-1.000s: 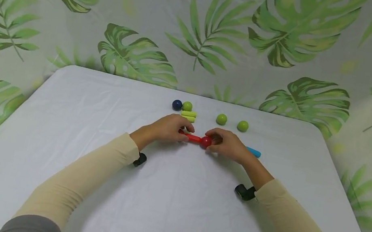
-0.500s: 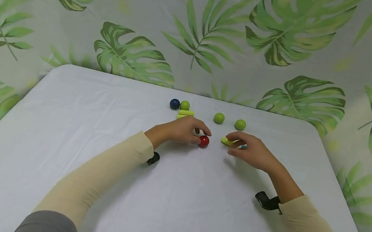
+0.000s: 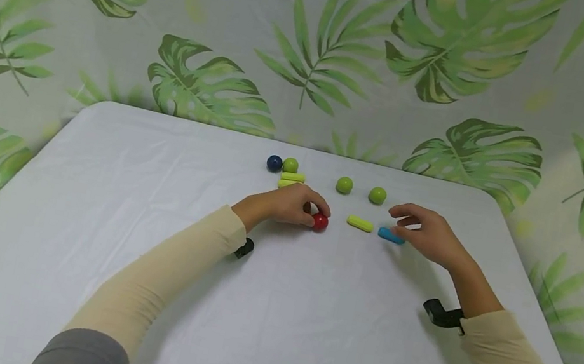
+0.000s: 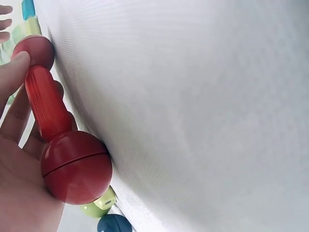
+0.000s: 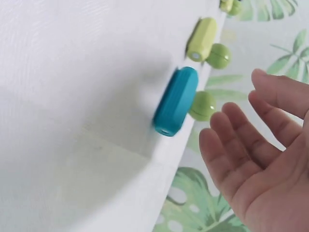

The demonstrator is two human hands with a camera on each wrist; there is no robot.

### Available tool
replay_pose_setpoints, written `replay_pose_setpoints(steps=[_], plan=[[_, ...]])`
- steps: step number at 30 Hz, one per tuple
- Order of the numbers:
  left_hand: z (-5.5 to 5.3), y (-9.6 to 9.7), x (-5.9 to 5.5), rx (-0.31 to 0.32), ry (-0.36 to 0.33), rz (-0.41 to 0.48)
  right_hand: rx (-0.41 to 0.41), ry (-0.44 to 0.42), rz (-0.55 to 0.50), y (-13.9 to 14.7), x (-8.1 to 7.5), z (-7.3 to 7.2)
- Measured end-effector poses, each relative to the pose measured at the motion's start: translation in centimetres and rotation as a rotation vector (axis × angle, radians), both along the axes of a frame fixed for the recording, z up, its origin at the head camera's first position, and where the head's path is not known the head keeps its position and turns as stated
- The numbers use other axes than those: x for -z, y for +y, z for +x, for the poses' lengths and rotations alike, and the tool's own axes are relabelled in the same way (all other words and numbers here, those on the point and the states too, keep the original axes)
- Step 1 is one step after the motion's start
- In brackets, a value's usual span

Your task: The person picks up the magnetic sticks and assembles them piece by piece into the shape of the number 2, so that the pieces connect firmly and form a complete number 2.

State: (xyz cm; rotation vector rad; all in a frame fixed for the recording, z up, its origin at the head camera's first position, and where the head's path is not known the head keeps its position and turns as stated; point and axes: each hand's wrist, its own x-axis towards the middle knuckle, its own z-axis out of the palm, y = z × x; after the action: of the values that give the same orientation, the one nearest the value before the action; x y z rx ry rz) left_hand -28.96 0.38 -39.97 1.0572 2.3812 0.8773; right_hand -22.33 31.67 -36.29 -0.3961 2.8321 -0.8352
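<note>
My left hand (image 3: 288, 203) grips a red toy piece made of a ridged rod (image 4: 47, 102) with a ball at each end. In the left wrist view, the thumb lies on the far ball (image 4: 37, 52), fingers run behind the rod, and the near ball (image 4: 77, 166) sits by the palm. In the head view only the right-hand red ball (image 3: 320, 222) shows; the hand hides the rest. My right hand (image 3: 432, 236) holds nothing, its fingers loosely bent above and beside a blue rod (image 5: 176, 101). A yellow-green rod (image 3: 360, 223) lies left of the blue one.
Behind the hands, two green balls (image 3: 344, 185) stand apart on the white table (image 3: 270, 313). Beyond the left hand are a dark blue ball (image 3: 274, 163), another green ball (image 3: 290, 165) and two yellow-green rods (image 3: 293, 177). A leaf-print cloth (image 3: 344, 42) hangs behind the table.
My right hand has left the red piece and moved right, past the yellow-green rod to the blue rod, uncovering both. My left hand has shifted right, still holding the red piece.
</note>
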Motion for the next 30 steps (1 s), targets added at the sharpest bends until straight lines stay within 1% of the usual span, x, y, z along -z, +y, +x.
replay_pose_setpoints(steps=[3,6,8,13,16,20,25,30], plan=[[0.0,0.0,0.0,-0.003,-0.028,0.002,-0.020,0.025,0.012,-0.4,0.6,-0.1],[0.0,0.1,0.0,-0.006,-0.049,0.011,-0.053,0.072,0.023,-1.1,1.2,-0.4],[0.1,0.1,-0.2,-0.012,-0.060,0.015,-0.078,0.105,0.052,-1.7,1.4,-0.6],[0.0,0.2,-0.1,-0.018,-0.062,0.011,-0.124,0.161,0.163,-3.7,2.1,-1.5],[0.0,0.1,0.0,-0.023,-0.054,0.009,-0.140,0.166,0.210,-4.8,2.4,-2.0],[0.0,0.0,0.0,-0.023,-0.048,0.009,-0.134,0.140,0.244,-5.8,2.8,-2.5],[-0.2,0.0,0.1,-0.010,-0.041,0.012,-0.114,0.141,0.251,-6.3,2.7,-2.4],[-0.2,0.1,0.1,-0.005,-0.028,0.005,-0.126,0.136,0.240,-6.5,2.7,-2.4]])
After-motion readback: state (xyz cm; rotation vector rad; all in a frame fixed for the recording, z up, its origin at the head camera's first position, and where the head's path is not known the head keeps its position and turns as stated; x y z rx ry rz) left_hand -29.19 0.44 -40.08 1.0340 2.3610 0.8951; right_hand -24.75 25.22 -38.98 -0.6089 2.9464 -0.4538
